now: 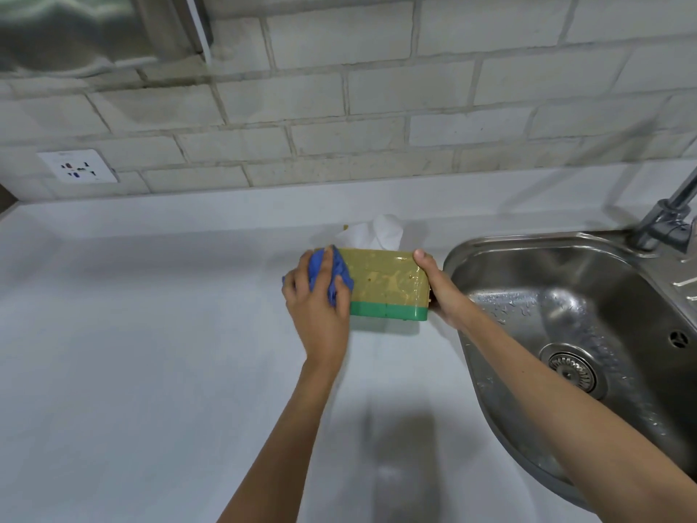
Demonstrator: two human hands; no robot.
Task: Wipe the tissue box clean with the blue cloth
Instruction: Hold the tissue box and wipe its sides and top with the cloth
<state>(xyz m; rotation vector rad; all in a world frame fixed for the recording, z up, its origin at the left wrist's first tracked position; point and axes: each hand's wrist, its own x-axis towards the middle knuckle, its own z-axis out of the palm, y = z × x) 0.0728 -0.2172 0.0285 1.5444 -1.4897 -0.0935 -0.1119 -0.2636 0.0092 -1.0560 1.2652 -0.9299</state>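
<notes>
The tissue box [388, 283] is tan with a green base, and it stands on the white counter [151, 334] just left of the sink. Its front face looks wet and smeared. A white tissue [377, 234] sticks up behind its top. My left hand [317, 300] presses the crumpled blue cloth [335, 275] against the box's left end. My right hand [439, 285] grips the box's right end, thumb on the top edge.
A steel sink [565, 334] with water drops and a drain lies right of the box. A tap [667, 220] rises at its far right corner. A wall socket [77, 166] sits on the tiled wall at the left.
</notes>
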